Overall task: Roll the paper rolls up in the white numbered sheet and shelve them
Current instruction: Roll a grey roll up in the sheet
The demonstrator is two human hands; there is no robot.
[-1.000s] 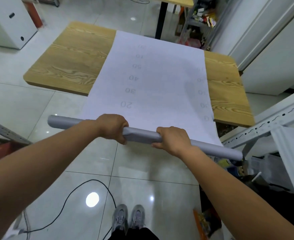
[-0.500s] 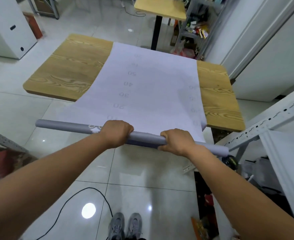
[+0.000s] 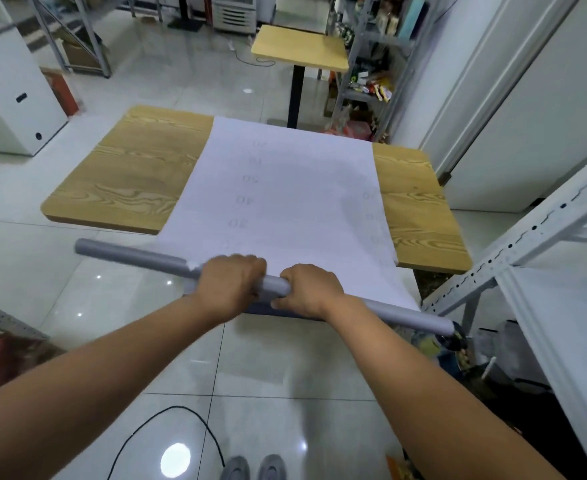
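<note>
The rolling looks barely begun. Only the near edge of the sheet (image 3: 285, 202) is wound onto the grey roll (image 3: 129, 252). The rest lies flat on the table (image 3: 129, 174) in the upper middle of the frame, with its faint numbers showing. Shelving is not yet done; a white rack (image 3: 527, 237) stands at the right edge. The roll hangs just off the table's near edge and slants across the centre, its left end higher. Both arms reach forward from the lower corners. The left hand (image 3: 229, 289) and right hand (image 3: 309, 289) sit side by side, palms down, with their fingers curled over the roll.
</note>
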